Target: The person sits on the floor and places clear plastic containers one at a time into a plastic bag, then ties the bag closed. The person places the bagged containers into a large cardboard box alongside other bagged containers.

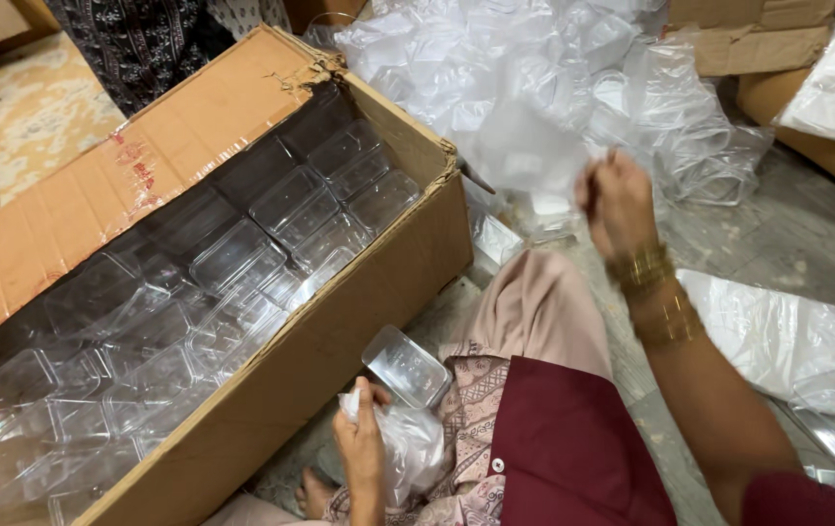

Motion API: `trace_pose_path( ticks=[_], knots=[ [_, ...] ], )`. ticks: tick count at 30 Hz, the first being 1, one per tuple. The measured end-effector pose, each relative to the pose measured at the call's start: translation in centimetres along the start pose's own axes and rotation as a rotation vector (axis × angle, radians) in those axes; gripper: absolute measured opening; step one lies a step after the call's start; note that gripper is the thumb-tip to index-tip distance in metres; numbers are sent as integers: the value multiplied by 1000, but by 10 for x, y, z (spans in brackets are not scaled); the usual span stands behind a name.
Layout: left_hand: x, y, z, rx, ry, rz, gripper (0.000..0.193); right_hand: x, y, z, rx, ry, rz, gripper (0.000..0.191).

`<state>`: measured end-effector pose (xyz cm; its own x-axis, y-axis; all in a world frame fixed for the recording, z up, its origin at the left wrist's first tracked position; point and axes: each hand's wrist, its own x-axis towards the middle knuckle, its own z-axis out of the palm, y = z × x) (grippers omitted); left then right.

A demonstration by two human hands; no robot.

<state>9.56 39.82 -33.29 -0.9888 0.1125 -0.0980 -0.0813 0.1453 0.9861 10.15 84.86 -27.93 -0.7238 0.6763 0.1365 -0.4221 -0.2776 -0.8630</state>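
Grey floor, seated packer. Cardboard box: clear tubs nested in rows. Left hand closed, gripping crumpled plastic bag against a clear tub; right hand fisted, pinching film from the loose wrapper heap.

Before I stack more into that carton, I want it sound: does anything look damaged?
Yes. The cardboard box is torn and ragged at its far top corner, and red tape remnants show on its open flap. The clear containers inside look intact.
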Motion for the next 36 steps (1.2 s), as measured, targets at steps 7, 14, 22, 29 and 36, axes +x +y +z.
trace_pose_path(
  ticks=[7, 14, 22, 29, 36],
  knots=[
    [-10, 22, -3, -163, -115, 91, 20, 99, 13, 70, -177, -108, -174, 18],
    [-21, 59, 4, -319, -78, 103, 17, -116, 14, 144, -287, -517, -195, 29],
    [-24, 71, -8, -390, 1, 112, 19, -227, 26, 197, -901, -886, -16, 35],
    [-14, 61, -18, -405, -43, -13, 22, -200, 41, 169, -979, -741, -232, 40],
    [-6, 40, -50, 4, 256, 164, 35, -214, 76, 167, -1411, -776, -110, 76]
  ],
)
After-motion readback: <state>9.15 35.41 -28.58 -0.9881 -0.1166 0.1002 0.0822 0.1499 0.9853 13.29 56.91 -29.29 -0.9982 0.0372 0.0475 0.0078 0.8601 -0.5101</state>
